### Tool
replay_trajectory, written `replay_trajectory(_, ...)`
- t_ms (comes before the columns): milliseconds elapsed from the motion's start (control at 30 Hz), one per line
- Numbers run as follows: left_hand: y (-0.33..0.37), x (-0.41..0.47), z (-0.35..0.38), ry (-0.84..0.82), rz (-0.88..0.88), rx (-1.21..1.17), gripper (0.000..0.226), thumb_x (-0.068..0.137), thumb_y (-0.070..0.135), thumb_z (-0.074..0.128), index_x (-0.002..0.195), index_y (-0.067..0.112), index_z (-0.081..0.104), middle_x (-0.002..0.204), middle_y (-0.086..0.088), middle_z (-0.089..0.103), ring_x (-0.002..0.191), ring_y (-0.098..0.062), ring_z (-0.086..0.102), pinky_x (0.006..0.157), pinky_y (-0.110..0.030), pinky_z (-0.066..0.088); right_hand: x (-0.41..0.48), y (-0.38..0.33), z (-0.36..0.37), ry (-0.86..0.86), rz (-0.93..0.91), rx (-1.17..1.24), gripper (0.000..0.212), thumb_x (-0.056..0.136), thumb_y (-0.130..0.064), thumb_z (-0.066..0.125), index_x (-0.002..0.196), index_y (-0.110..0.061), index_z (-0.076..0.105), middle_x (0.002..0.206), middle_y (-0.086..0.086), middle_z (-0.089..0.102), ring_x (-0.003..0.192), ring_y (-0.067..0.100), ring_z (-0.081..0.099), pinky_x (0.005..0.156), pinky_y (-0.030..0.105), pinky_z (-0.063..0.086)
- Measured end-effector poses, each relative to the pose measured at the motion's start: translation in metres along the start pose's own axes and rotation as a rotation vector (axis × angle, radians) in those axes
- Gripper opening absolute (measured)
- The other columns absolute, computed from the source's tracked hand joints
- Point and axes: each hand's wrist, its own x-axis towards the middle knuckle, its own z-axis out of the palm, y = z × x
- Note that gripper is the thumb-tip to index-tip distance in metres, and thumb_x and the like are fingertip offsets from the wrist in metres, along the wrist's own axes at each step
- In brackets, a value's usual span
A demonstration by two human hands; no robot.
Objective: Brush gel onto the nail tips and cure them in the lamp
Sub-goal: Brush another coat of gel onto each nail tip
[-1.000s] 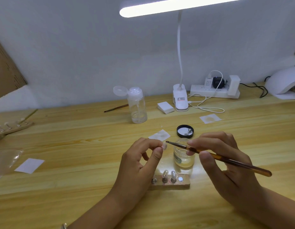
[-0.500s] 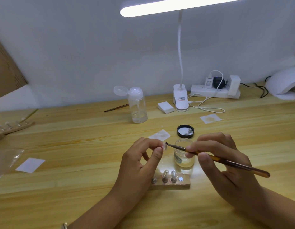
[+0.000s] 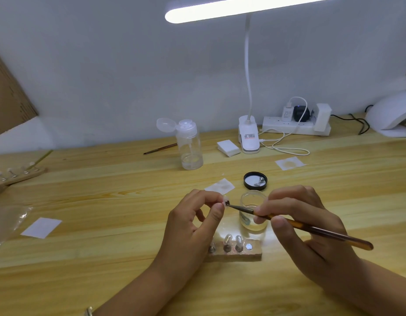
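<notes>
Brush (image 3: 300, 225) meets nail tip (image 3: 226, 200) above the worktop (image 3: 106, 201).
Left hand (image 3: 193, 226) fingers pinch the nail tip; right hand (image 3: 311, 226) fingers grip the brush, bristles touching the tip, just beside the open gel jar (image 3: 252, 210).

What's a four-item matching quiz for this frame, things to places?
1. brush
2. nail tip
3. black lid
4. curing lamp

A. far right edge of the table
B. pinched in the left hand
C. behind the jar
D. gripped in the right hand

Pairs: 1-D, 2-B, 3-C, 4-A
</notes>
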Motion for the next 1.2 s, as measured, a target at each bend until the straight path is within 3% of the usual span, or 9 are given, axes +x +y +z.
replay_trajectory(500, -0.0004, -0.0006, -0.0005, -0.004, 0.007, -0.001, 0.010, 0.091, 0.023, 0.060, 0.088, 0.029, 0.068, 0.093, 0.015, 0.068, 0.094, -0.014, 0.062, 0.072, -0.015, 0.042, 0.0009, -0.0060, -0.0023, 0.048, 0.007, 0.038, 0.035, 0.105, -0.038, 0.042, 0.096, -0.018, 0.070, 0.088, -0.015, 0.069, 0.097, 0.011, 0.061, 0.083, 0.033, 0.043)
replay_trajectory(667, -0.0007, -0.0006, -0.0004, -0.017, 0.019, 0.004, 0.010, 0.091, 0.023, 0.061, 0.088, 0.027, 0.069, 0.093, 0.013, 0.068, 0.094, -0.016, 0.062, 0.071, -0.020, 0.044, 0.0036, -0.0055, -0.0010, 0.054, 0.009, -0.005, 0.028, 0.105, -0.039, 0.042, 0.105, -0.024, 0.065, 0.098, -0.020, 0.068, 0.102, 0.005, 0.059, 0.087, 0.031, 0.040)
replay_trajectory(933, -0.0024, -0.0003, 0.0002, -0.006, 0.012, 0.013, 0.008, 0.089, 0.023, 0.062, 0.086, 0.026, 0.069, 0.091, 0.014, 0.067, 0.091, -0.015, 0.061, 0.070, -0.018, 0.043, 0.0006, -0.0018, -0.0002, 0.014, 0.006, -0.014, 0.035, 0.104, -0.037, 0.044, 0.099, -0.016, 0.071, 0.094, -0.017, 0.069, 0.101, 0.009, 0.061, 0.084, 0.037, 0.043)
replay_trajectory(1200, -0.0011, -0.0001, 0.0001, 0.001, 0.019, 0.012, 0.011, 0.090, 0.023, 0.061, 0.085, 0.030, 0.067, 0.091, 0.016, 0.067, 0.092, -0.013, 0.062, 0.070, -0.019, 0.044, -0.0001, -0.0044, -0.0008, -0.001, 0.006, 0.015, 0.030, 0.104, -0.037, 0.044, 0.098, -0.021, 0.069, 0.095, -0.019, 0.065, 0.099, 0.010, 0.060, 0.086, 0.031, 0.041)
